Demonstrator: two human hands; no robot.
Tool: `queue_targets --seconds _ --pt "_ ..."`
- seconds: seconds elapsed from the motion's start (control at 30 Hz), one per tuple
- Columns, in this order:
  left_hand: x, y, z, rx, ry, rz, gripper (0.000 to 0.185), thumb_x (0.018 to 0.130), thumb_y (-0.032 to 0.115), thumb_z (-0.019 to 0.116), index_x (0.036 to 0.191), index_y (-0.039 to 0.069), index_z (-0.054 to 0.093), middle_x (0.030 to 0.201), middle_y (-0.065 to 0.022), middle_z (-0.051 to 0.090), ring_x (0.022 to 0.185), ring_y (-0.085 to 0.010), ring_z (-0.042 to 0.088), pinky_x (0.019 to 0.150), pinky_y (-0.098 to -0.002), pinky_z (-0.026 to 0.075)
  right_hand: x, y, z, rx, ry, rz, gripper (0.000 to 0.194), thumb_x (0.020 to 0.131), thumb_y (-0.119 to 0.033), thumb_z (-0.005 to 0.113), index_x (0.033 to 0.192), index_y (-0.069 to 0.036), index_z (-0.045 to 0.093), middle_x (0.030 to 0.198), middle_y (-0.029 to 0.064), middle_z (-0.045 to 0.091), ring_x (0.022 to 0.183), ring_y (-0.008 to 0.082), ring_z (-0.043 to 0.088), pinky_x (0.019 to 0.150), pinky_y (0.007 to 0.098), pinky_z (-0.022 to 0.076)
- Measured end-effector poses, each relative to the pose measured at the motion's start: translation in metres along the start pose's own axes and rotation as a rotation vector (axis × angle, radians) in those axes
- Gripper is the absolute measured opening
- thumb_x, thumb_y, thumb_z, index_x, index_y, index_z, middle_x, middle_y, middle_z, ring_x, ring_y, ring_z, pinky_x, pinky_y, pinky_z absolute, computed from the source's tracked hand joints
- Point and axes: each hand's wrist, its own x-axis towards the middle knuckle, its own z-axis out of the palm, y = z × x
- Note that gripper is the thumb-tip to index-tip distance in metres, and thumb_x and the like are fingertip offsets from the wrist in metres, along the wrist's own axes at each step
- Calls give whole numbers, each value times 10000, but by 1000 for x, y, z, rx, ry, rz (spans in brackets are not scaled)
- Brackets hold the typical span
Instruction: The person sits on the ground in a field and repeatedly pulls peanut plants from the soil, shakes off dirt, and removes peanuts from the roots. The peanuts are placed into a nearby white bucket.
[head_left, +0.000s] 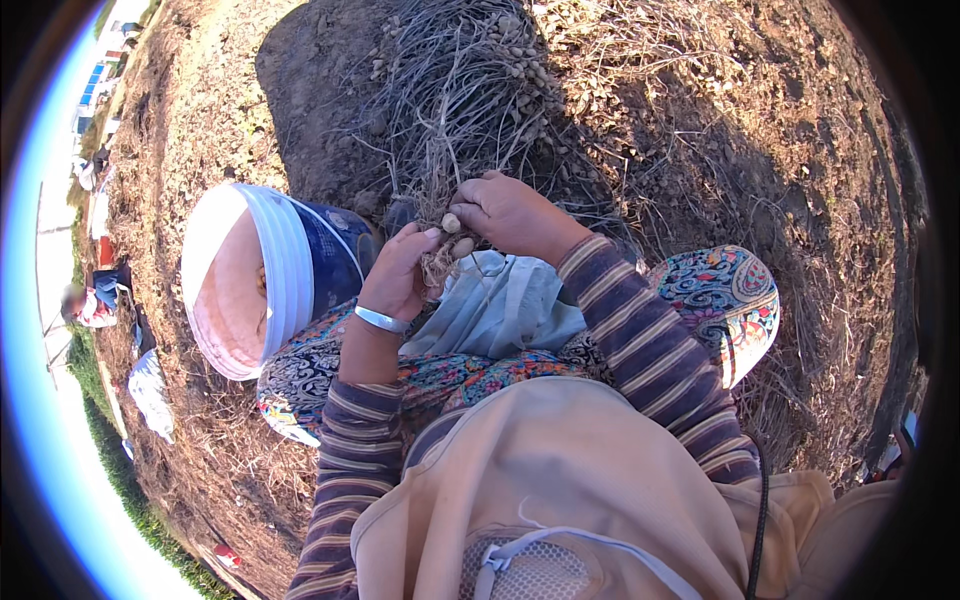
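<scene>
My left hand, with a silver bracelet at the wrist, grips the root clump of a dried peanut plant. My right hand is closed at the top of the same clump, thumb and fingers pinched on it. Between the hands, a pale peanut pod shows beside the right thumb, and a browner pod hangs just below. The right fingertips are partly hidden. Beyond my hands lies a heap of dry peanut plants with clusters of pods.
A white and blue bucket lies tilted by my left knee, a few pods visible inside. Grey-blue cloth covers my lap between patterned trousers. Dry stalks litter the soil. Far left are a white sack and another person.
</scene>
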Motion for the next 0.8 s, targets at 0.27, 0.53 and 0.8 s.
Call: queue_targets --seconds 0.27,0.53,0.8 --pt "1 -3 -8 -35 -1 13 225 841 215 473 988 47 506 828 -80 611 524 -89 551 353 -176 385 -11 -30 -29 982 188 714 287 907 -271 389 901 -32 547 749 31 580 552 43 472 471 168 372" --pt "3 -5 17 93 148 44 174 837 224 484 904 64 498 717 -23 561 496 -67 523 345 -172 375 -9 -37 -12 543 78 485 220 760 -176 623 822 30 578 733 79 581 649 136 556 582 260 464" --pt "0 -5 12 60 115 18 169 822 214 493 902 65 501 704 -34 568 450 -71 498 340 -171 361 -13 -37 -26 1020 39 714 174 826 -158 532 938 -28 562 711 5 553 602 54 504 526 193 433"
